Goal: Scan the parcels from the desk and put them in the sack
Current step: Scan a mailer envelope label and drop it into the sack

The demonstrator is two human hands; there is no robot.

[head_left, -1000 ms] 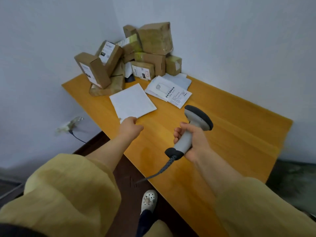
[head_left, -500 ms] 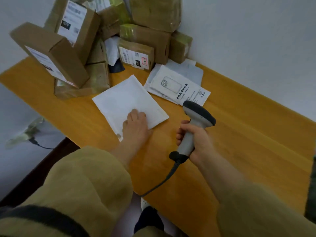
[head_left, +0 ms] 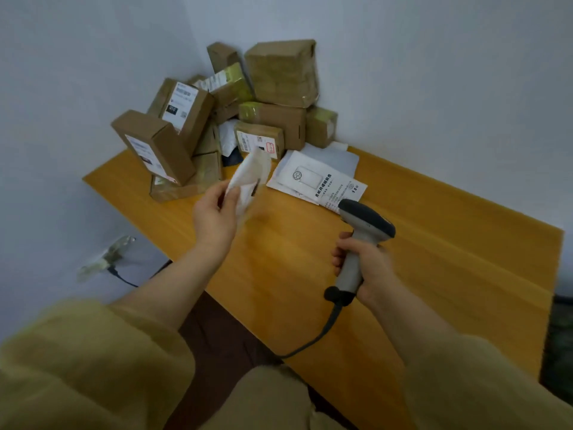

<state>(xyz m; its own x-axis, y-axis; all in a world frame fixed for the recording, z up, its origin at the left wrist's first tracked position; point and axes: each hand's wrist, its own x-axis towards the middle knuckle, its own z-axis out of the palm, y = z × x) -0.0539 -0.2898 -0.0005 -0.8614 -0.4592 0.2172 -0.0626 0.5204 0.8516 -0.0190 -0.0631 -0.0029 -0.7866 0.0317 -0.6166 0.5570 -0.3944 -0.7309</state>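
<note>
Left grip [head_left: 214, 215] pinches a blurred white parcel [head_left: 251, 175] in front of the box pile [head_left: 235, 119].
Right grip [head_left: 370, 268] holds the scanner [head_left: 361, 228]; parcel label unreadable.

The white flat parcel [head_left: 249, 178] is held off the desk [head_left: 434, 259], tilted on edge and blurred, gripped at its lower end by the left hand [head_left: 214, 217]; a dark mark shows on its face; behind it, brown cardboard parcels [head_left: 279, 119] are heaped in the desk's far corner against the walls, several taped, some leaning, a few with white labels; just right of the heap, white printed mailers [head_left: 316, 184] lie flat and overlapping; the grey scanner [head_left: 361, 234], dark-headed and corded, stands upright in the right hand [head_left: 369, 268] above the desk, its head pointing away from the person.
</note>
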